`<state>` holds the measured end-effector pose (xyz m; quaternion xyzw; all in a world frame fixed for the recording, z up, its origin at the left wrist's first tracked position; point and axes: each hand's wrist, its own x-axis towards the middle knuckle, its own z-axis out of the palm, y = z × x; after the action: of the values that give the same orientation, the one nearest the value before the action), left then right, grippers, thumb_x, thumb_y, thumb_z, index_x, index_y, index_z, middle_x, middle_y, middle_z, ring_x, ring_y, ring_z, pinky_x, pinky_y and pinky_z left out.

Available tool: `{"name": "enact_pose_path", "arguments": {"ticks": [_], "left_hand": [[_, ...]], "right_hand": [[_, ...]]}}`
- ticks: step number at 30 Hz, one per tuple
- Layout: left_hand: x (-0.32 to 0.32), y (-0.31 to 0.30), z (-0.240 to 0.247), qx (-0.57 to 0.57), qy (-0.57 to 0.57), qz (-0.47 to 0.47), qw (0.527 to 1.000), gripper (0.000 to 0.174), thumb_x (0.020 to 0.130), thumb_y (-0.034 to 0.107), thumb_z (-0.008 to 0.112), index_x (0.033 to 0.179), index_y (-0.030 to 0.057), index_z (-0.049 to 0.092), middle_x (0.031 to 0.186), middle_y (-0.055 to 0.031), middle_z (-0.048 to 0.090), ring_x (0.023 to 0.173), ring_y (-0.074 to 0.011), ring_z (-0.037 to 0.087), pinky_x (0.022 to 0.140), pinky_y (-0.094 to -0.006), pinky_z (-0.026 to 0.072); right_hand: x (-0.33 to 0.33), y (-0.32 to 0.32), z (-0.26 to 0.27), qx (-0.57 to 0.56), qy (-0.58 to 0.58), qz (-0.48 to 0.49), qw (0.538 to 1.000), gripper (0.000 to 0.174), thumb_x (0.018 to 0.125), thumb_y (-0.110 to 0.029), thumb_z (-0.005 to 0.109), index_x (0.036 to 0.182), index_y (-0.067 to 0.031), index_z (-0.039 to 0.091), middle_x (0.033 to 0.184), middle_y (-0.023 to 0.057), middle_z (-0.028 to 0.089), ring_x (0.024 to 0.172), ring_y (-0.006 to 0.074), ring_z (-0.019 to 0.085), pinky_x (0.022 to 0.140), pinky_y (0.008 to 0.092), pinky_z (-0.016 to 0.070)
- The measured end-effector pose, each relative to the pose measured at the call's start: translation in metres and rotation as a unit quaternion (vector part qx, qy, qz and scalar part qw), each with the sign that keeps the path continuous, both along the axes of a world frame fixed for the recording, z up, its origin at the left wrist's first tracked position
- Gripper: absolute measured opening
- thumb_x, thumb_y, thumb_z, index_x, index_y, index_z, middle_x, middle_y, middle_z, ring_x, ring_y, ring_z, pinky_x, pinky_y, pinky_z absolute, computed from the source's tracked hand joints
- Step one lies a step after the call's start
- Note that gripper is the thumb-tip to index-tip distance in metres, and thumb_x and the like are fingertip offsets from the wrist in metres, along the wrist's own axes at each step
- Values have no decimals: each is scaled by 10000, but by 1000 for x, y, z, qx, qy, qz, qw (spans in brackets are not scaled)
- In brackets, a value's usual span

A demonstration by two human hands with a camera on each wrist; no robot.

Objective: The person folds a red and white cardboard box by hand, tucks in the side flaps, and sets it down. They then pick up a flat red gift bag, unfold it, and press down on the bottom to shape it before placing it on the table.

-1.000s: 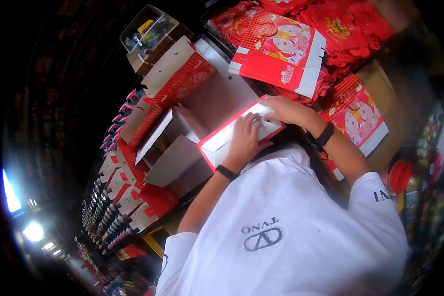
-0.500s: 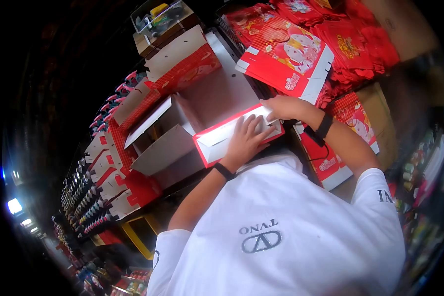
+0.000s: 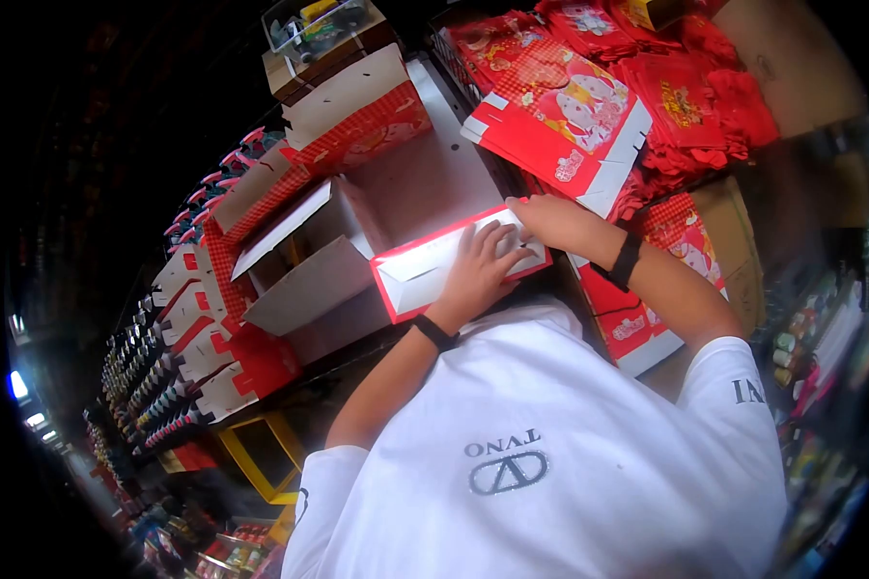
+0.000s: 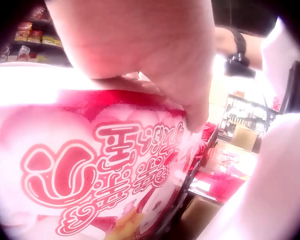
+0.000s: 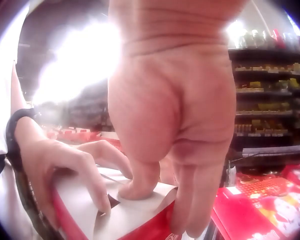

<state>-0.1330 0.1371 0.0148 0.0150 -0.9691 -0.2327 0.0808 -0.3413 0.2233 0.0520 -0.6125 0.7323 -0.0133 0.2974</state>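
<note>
A long box with white flaps and red edges (image 3: 420, 272) lies in front of the person's shirt. Across its top flaps the left hand (image 3: 478, 275) is spread with bent fingers, pressing on them beside a dark slot seen in the right wrist view. The right hand (image 3: 565, 227) grips the box's far right end; in the right wrist view the right hand (image 5: 172, 125) has its thumb on the white flap (image 5: 77, 200) and its fingers over the outer side. Close by in the left wrist view, the left hand (image 4: 140, 45) covers the top edge above the printed side (image 4: 60, 175).
Open boxes (image 3: 319, 289) stand to the left, beside a row of folded red and white cartons (image 3: 203, 338). Flat printed cartons (image 3: 570, 125) and red packets (image 3: 681, 101) lie at the upper right. A yellow frame (image 3: 251, 463) is at the lower left.
The left hand's fingers have spread wider over the flaps than a second ago. The box has shifted slightly left in the head view, while the right hand stays at its right end.
</note>
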Motion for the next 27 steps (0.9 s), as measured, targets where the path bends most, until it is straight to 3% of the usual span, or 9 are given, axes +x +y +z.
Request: {"name": "enact_pose_path", "arguments": {"ticks": [1, 7, 11, 13, 14, 17, 18, 24, 27], "left_hand": [[0, 0, 1, 4, 1, 2, 1000, 643, 755, 214, 892, 1347, 278, 649, 1491, -115, 496, 1459, -344, 420, 1290, -588, 223], [0, 1, -2, 20, -2, 4, 1000, 631, 753, 204, 893, 1333, 256, 650, 1510, -129, 487, 1481, -355, 399, 1292, -596, 215], [1, 0, 0, 7, 1, -7, 1000, 630, 767, 230, 894, 1347, 255, 648, 1550, -146, 464, 1496, -363, 392, 1284, -600, 232], [1, -1, 0, -8, 0, -11, 1000, 626, 781, 251, 892, 1357, 260, 646, 1564, -149, 458, 1497, -364, 394, 1276, -598, 244], [0, -1, 0, -15, -1, -12, 1000, 624, 788, 261, 890, 1361, 263, 645, 1571, -150, 454, 1497, -365, 395, 1272, -598, 251], [0, -1, -3, -9, 4, -13, 1000, 617, 803, 275, 886, 1371, 270, 645, 1574, -148, 458, 1502, -366, 391, 1266, -594, 256], [0, 0, -2, -9, 0, -13, 1000, 617, 806, 279, 886, 1373, 273, 645, 1576, -148, 457, 1504, -367, 390, 1265, -593, 257], [-2, -1, -1, -25, -25, -16, 999, 633, 812, 295, 884, 1399, 294, 646, 1586, -152, 455, 1507, -371, 388, 1268, -591, 254], [-5, -1, 0, -29, -35, -17, 999, 638, 813, 297, 884, 1406, 300, 648, 1589, -153, 457, 1507, -373, 390, 1270, -591, 251]], "right_hand": [[0, -1, 2, 24, 3, 7, 1000, 550, 944, -146, 703, 1432, 31, 521, 1050, 273, 723, 971, 439, 720, 814, 498, 575], [8, 7, -10, -31, 4, -24, 999, 629, 920, -126, 720, 1468, 70, 482, 1074, 313, 712, 989, 447, 721, 826, 498, 577], [0, 19, 18, -4, -167, -168, 971, 665, 942, -177, 749, 1486, 82, 469, 1174, 284, 714, 1064, 359, 732, 874, 430, 590], [-14, 42, -53, -76, -290, -237, 924, 627, 959, -252, 779, 1433, 66, 519, 1229, 224, 727, 1078, 292, 739, 835, 400, 616], [-21, 49, -81, -44, -478, -232, 846, 714, 999, -342, 755, 1525, 48, 469, 1325, 157, 691, 1162, 212, 678, 900, 370, 595], [-7, 63, -53, -21, -530, -388, 753, 718, 1027, -381, 718, 1553, 32, 457, 1354, 112, 675, 1202, 196, 652, 923, 372, 582], [-7, 65, -49, -19, -572, -378, 727, 686, 1045, -402, 690, 1536, 29, 481, 1366, 97, 664, 1208, 180, 640, 919, 375, 582], [-5, 58, -48, -53, -528, -352, 771, 651, 1030, -384, 706, 1491, 39, 524, 1288, 112, 691, 1162, 165, 657, 904, 355, 575], [-9, 52, -63, -65, -499, -301, 810, 634, 1016, -388, 716, 1444, 52, 559, 1286, 175, 701, 1142, 217, 684, 919, 360, 563]]}}
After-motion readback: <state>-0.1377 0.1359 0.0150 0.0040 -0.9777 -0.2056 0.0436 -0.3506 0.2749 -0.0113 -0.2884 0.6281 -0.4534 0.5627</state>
